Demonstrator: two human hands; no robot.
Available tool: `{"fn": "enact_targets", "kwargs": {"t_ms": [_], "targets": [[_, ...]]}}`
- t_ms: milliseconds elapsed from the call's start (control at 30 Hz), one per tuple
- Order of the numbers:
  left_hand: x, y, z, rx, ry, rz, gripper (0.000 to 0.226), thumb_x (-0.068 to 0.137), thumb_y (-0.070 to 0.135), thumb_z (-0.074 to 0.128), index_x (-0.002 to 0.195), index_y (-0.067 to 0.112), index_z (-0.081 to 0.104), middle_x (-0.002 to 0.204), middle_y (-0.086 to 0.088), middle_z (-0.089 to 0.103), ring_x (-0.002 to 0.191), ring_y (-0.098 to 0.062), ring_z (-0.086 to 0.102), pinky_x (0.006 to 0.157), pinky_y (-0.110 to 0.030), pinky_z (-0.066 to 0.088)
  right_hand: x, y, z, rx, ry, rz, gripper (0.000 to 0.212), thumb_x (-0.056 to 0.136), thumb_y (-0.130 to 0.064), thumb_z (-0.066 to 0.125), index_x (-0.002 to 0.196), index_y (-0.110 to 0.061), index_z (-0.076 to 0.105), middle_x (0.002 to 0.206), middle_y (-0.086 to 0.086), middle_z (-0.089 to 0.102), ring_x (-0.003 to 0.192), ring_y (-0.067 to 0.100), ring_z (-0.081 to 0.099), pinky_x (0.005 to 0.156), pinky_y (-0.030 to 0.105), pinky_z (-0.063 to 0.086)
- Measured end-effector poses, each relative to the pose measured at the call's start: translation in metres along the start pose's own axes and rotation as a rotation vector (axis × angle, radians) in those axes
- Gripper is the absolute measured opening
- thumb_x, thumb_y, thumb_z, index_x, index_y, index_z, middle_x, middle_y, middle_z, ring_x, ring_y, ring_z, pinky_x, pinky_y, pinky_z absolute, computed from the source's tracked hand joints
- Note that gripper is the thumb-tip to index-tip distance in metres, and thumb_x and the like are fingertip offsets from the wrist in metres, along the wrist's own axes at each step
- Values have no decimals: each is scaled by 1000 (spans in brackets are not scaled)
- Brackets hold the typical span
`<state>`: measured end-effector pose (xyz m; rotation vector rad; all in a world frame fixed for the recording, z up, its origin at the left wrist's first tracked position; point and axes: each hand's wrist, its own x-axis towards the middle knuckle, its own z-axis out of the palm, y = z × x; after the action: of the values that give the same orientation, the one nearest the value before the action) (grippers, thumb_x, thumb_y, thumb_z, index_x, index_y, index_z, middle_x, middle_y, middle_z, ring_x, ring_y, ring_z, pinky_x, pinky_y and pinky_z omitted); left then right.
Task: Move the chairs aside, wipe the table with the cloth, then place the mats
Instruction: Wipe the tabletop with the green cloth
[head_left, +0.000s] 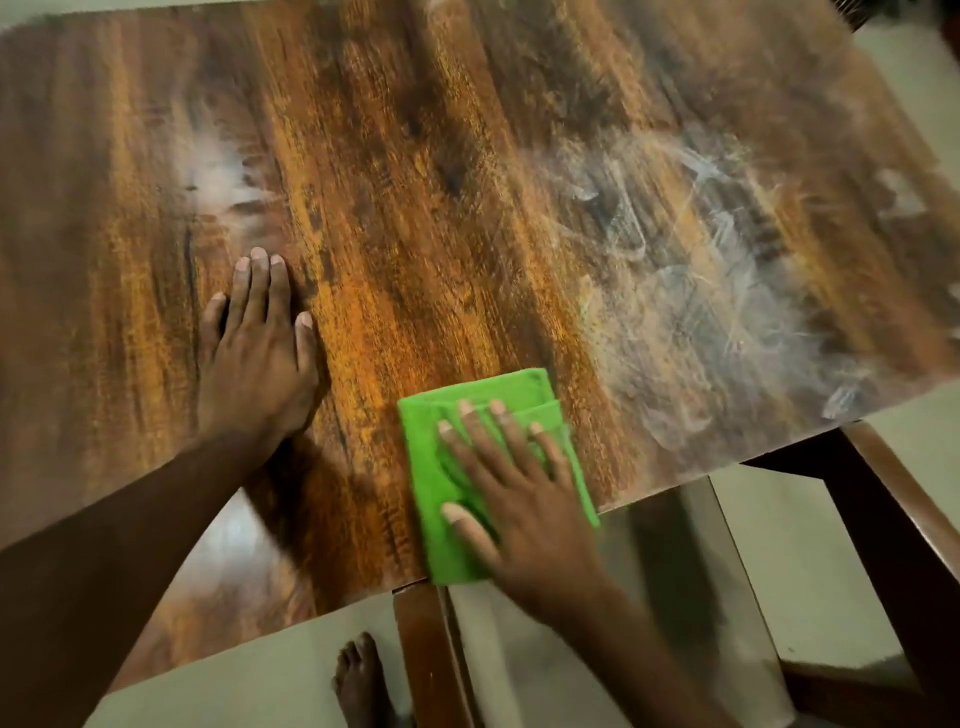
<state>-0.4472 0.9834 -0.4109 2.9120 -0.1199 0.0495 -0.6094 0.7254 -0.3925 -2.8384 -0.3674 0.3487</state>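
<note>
A wooden table (467, 182) with streaky brown grain fills most of the view. A folded green cloth (431, 467) lies flat near the table's front edge. My right hand (519, 493) presses down on the cloth with fingers spread. My left hand (257, 358) rests flat on the bare wood to the left of the cloth, fingers together, holding nothing. White smears and scratchy marks (701, 270) cover the table's right side, and a paler patch (218, 176) shows at the left. No mats are in view.
A wooden chair (883, 509) with a pale seat (649, 597) stands at the table's front right corner, partly under the edge. My bare foot (358, 680) is on the pale floor (234, 691) below the table's front edge.
</note>
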Motion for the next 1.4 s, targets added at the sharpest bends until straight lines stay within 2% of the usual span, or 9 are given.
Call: {"fn": "enact_targets", "kwargs": {"t_ms": [100, 167, 400, 600, 800, 933, 1167, 1267, 1400], "targets": [[0, -3, 2, 3, 25, 1, 69, 110, 43, 15, 170, 10, 11, 179, -8, 8, 165, -17, 4, 133, -45, 9, 6, -57, 19, 34, -31, -137, 70, 110, -58, 33, 170, -36, 5, 178, -10, -7, 164, 16, -15, 132, 54, 3], [1, -5, 4, -10, 21, 4, 69, 110, 44, 16, 170, 10, 12, 178, -8, 9, 165, -16, 4, 132, -44, 9, 5, -62, 19, 49, 2, -134, 69, 110, -54, 34, 170, -35, 5, 178, -12, -7, 163, 13, -16, 132, 51, 3], [-7, 15, -2, -84, 14, 28, 73, 111, 55, 12, 170, 13, 3, 179, -8, 4, 165, -14, -5, 134, -47, 3, -23, 39, 1, -59, 144, 140, 68, 109, -44, 39, 170, -33, 9, 178, -13, 1, 164, 12, -2, 130, 49, 15], [-16, 140, 20, -201, 27, 106, 69, 111, 48, 11, 170, 16, -3, 179, -1, -6, 165, -13, -8, 134, -45, 3, 114, 98, -39, -6, 193, 72, 64, 112, -49, 25, 170, -30, 9, 179, -8, 1, 165, 13, -3, 132, 49, 7], [3, 160, 48, -94, -21, 41, 64, 114, 37, 17, 170, 10, 1, 179, -7, -4, 165, -18, -5, 134, -46, 6, 226, 134, -78, -100, 121, -45, 67, 108, -52, 21, 170, -28, 15, 178, -2, 9, 165, 19, 8, 129, 50, 14], [3, 162, 46, -36, -10, 55, 66, 112, 37, 15, 170, 7, 3, 179, -10, -1, 166, -20, -2, 134, -47, 9, 168, 134, -68, -72, 186, -40, 62, 110, -46, 22, 170, -30, 13, 178, -5, 11, 165, 16, 5, 131, 49, 13], [3, 164, 44, -9, -35, 59, 67, 111, 38, 12, 169, 6, 0, 178, -12, -2, 166, -22, -3, 133, -48, 11, 11, 143, -45, -131, 114, 35, 66, 107, -38, 31, 170, -30, 13, 178, -8, 6, 165, 16, 4, 130, 50, 15], [3, 165, 43, 6, -39, 61, 68, 110, 37, 12, 169, 6, -1, 178, -12, -3, 166, -22, -5, 133, -49, 12, 5, 141, -44, -129, 79, 54, 69, 105, -39, 34, 170, -30, 12, 178, -8, 5, 165, 16, 4, 130, 48, 12], [3, 167, 43, 4, -37, 52, 68, 110, 37, 13, 169, 7, -3, 178, -10, -5, 165, -21, -6, 133, -50, 13, 70, 147, -58, -137, 130, -15, 67, 108, -42, 30, 170, -31, 9, 179, -8, 4, 165, 14, 1, 131, 47, 14]]}}
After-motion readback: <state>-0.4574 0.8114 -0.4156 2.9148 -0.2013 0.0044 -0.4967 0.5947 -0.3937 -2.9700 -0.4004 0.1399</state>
